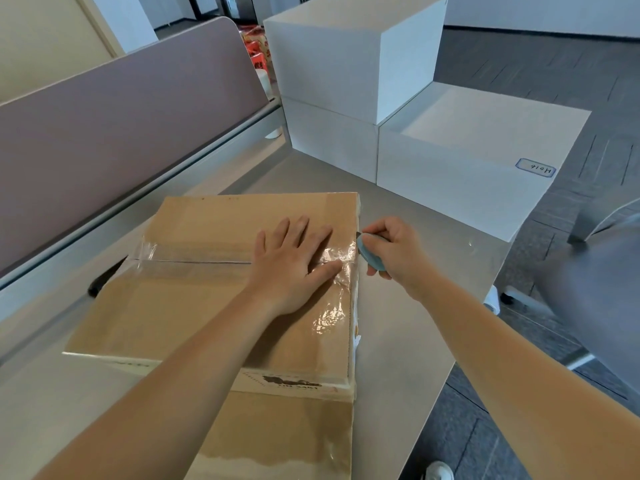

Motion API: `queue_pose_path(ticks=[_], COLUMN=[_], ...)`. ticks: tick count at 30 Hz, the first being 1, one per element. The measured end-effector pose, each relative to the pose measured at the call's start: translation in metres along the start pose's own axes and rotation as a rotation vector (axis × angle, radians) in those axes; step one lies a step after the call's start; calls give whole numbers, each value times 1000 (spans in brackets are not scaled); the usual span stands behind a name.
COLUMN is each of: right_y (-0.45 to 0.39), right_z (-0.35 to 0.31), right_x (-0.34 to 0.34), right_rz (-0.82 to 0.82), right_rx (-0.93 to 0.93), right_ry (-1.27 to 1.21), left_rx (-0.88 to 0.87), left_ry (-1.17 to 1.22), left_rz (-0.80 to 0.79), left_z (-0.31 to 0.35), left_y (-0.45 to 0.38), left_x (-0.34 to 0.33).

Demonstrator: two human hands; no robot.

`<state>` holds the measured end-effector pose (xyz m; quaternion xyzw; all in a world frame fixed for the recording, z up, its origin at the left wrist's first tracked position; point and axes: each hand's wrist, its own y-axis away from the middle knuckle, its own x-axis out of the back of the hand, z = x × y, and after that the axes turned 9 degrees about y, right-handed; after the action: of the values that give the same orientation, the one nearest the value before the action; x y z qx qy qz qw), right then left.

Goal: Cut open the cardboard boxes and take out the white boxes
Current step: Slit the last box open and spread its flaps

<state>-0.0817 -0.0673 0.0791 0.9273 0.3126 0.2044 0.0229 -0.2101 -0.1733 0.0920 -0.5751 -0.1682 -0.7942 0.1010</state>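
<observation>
Pale grey desk [415, 341], mauve fabric partition [121, 133], grey carpet [554, 64]. Left hand [294, 258] flat on taped brown cardboard box [194, 306]; right hand [391, 251] clamped on small grey-blue cutter [370, 256]. Stacked white boxes [346, 71] behind.

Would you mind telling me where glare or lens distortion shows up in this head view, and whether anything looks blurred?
In the head view, glare sits on the clear tape on the cardboard box beside the left hand; the wide-angle lens bows the grey partition and the table edge; the right hand and its cutter look slightly soft; the white boxes are bright, nearly washed out.
</observation>
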Motion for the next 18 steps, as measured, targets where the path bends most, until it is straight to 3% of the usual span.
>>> queue_pose_path(ticks=[8, 18], right_y=[2, 21], right_z=[6, 5], right_x=[5, 4], right_rz=[-61, -118], right_rx=[136, 79], right_ry=[117, 8], left_rx=[1, -3], left_ry=[24, 17], left_rz=[3, 15], left_z=[-1, -2], left_y=[-2, -2], left_x=[-2, -3])
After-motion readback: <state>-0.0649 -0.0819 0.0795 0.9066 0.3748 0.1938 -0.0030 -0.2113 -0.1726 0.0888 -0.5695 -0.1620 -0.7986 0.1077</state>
